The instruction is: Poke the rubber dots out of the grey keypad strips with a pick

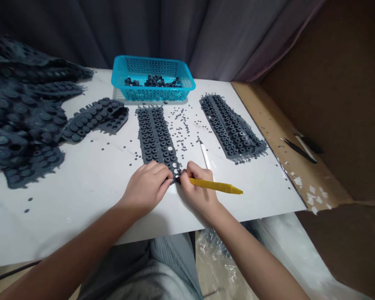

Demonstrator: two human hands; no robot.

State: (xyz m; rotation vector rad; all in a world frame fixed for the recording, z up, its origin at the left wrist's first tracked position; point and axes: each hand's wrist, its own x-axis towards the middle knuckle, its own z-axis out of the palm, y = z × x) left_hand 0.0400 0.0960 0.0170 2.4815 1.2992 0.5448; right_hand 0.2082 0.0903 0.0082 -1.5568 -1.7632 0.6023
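Observation:
A long dark rubber sheet (pixel 155 133) studded with round ring-shaped parts lies in the middle of the white table (pixel 90 187). My left hand (pixel 146 185) rests curled on the sheet's near end and pinches it. My right hand (pixel 197 189) is closed around a yellow stick tool (pixel 217 186), whose tip meets the sheet's near corner beside my left fingers. Some holes at that end show white where parts are gone.
A turquoise basket (pixel 152 77) with loose black parts stands at the back. Another studded sheet (pixel 233 127) lies to the right, a shorter one (pixel 95 118) to the left, and a heap of sheets (pixel 18 116) at far left. A white pen (pixel 205 156), scattered punched dots (pixel 181 125), cardboard (pixel 300 166).

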